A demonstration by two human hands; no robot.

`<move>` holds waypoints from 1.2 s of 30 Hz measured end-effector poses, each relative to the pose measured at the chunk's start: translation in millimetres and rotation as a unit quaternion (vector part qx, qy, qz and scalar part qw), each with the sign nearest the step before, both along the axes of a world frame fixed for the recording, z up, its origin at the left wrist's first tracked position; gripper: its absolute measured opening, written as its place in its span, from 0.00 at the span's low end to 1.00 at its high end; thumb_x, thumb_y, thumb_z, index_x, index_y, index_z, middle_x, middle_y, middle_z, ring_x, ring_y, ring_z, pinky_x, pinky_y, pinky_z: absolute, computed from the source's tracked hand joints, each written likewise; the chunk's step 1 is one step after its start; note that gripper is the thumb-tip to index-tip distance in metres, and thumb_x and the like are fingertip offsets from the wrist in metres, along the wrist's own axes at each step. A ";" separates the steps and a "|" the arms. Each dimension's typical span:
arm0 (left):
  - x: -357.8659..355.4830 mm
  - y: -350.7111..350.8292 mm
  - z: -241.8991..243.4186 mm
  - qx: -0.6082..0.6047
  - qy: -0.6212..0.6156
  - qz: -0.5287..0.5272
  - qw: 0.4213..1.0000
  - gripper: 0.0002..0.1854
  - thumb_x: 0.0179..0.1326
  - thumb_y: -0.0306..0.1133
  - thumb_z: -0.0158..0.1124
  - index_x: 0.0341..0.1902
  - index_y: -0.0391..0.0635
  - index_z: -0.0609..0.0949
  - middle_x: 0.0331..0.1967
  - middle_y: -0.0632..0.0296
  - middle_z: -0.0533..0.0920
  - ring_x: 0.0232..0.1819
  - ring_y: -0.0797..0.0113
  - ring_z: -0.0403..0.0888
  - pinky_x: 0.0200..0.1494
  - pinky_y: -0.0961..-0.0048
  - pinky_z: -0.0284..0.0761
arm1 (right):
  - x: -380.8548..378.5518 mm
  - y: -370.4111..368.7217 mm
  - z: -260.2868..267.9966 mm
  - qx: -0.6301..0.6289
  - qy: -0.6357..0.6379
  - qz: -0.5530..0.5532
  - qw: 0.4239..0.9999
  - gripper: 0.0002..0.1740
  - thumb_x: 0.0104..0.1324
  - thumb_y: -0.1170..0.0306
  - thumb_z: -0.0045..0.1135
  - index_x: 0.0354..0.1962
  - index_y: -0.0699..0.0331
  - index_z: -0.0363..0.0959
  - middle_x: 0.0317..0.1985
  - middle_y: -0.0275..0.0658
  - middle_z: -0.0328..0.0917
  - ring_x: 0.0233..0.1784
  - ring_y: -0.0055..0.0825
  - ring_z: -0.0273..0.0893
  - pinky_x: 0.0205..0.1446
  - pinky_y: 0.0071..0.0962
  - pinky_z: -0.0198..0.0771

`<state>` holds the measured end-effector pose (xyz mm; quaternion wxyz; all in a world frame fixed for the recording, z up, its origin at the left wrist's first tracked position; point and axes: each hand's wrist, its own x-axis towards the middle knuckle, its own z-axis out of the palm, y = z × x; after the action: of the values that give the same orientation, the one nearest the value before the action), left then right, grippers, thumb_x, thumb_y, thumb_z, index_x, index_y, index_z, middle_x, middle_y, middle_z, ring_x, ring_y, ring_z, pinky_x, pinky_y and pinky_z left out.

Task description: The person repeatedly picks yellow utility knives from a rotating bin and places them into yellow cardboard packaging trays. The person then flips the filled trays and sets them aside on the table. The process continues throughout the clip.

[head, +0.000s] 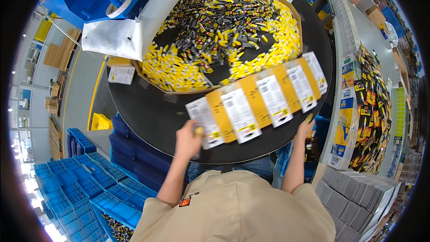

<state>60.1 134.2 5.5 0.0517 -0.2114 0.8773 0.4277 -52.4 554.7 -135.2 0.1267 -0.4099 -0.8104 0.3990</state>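
My left hand (188, 140) is at the left end of a row of white printed cards, its curled fingers and yellow-tipped thumb by the edge of the leftmost card (205, 121). Blur hides whether it grips that card. My right hand (304, 129), also with a yellow-tipped thumb, is at the table's near right edge, just below the row; its fingers are mostly hidden. The cards lie across brown cardboard strips (248, 104) on the round black table (151, 117). Beyond them, a shallow cardboard enclosure (300, 23) holds a heap of small black tubes (198, 23) and yellow-capped pieces (171, 70).
A blue machine (70, 3) with a white plastic sheet (112, 38) overhangs the far left. Blue crates (67, 181) stack at lower left. On the right are a bench with heaped packaged cards (369, 107) and grey stacked cartons (349, 191). Another card (121, 75) sits at the table's left.
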 end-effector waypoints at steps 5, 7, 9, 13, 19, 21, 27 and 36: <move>-7.9 -83.0 8.2 -0.114 0.008 0.071 0.991 0.10 0.55 0.28 0.61 0.40 0.38 0.80 0.30 0.43 0.84 0.35 0.47 0.85 0.38 0.61 0.78 | 95.3 -73.4 -21.4 -0.008 0.099 0.052 0.994 0.33 0.76 0.57 0.41 0.63 0.81 0.56 0.64 0.66 0.61 0.65 0.56 0.63 0.68 0.39 0.57; -12.5 -112.3 13.4 -0.113 -0.013 0.067 0.991 0.09 0.57 0.28 0.60 0.40 0.39 0.80 0.29 0.46 0.84 0.34 0.53 0.87 0.37 0.63 0.78 | 112.9 -101.4 6.8 -0.024 0.105 0.094 0.990 0.32 0.77 0.60 0.40 0.65 0.82 0.52 0.66 0.66 0.57 0.69 0.56 0.58 0.71 0.39 0.53; -15.4 -135.0 21.7 -0.135 0.001 0.025 0.991 0.08 0.59 0.26 0.59 0.41 0.39 0.80 0.28 0.50 0.84 0.31 0.60 0.88 0.35 0.68 0.79 | 120.1 -103.0 12.9 0.007 0.106 0.145 0.984 0.34 0.75 0.62 0.43 0.67 0.80 0.46 0.68 0.66 0.54 0.71 0.59 0.54 0.73 0.40 0.50; -12.7 -141.9 42.3 0.001 0.113 0.169 0.979 0.07 0.62 0.22 0.56 0.43 0.38 0.78 0.28 0.57 0.84 0.32 0.68 0.86 0.37 0.74 0.79 | 98.3 -89.0 80.3 0.309 0.060 0.324 0.892 0.43 0.65 0.61 0.57 0.72 0.65 0.47 0.73 0.60 0.44 0.77 0.59 0.42 0.74 0.60 0.34; -12.5 -120.2 52.1 0.102 0.178 0.137 0.969 0.15 0.66 0.24 0.54 0.56 0.44 0.74 0.34 0.58 0.83 0.35 0.72 0.83 0.41 0.77 0.75 | 61.1 -118.0 143.8 0.221 0.111 0.597 0.763 0.23 0.64 0.73 0.53 0.58 0.53 0.75 0.65 0.40 0.69 0.74 0.44 0.57 0.78 0.56 0.30; -13.6 -104.9 65.7 0.080 0.154 0.171 0.970 0.14 0.67 0.26 0.53 0.56 0.46 0.75 0.39 0.57 0.82 0.37 0.72 0.81 0.43 0.75 0.74 | 75.3 -168.1 149.6 0.233 0.148 0.666 0.694 0.25 0.58 0.75 0.58 0.56 0.55 0.76 0.64 0.40 0.70 0.74 0.42 0.57 0.78 0.53 0.31; -3.2 -101.9 74.7 0.121 0.113 0.182 0.969 0.13 0.69 0.26 0.50 0.55 0.48 0.75 0.42 0.61 0.80 0.43 0.74 0.76 0.45 0.74 0.72 | 81.5 -239.8 121.5 0.096 0.302 0.674 0.667 0.17 0.57 0.76 0.59 0.46 0.58 0.81 0.59 0.40 0.75 0.65 0.41 0.69 0.76 0.49 0.48; -63.9 2.4 125.2 0.267 0.172 -0.088 0.944 0.35 0.56 0.15 0.60 0.67 0.52 0.62 0.52 0.56 0.77 0.51 0.65 0.78 0.51 0.68 0.77 | -68.7 -189.8 181.5 -0.051 0.178 0.408 0.894 0.08 0.60 0.76 0.53 0.37 0.70 0.77 0.32 0.48 0.81 0.33 0.36 0.80 0.36 0.36 0.74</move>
<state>-3.8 136.6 130.8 -0.0078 -0.0354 0.7417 0.6697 -121.2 365.0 46.3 0.0742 0.0290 -0.8489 0.5226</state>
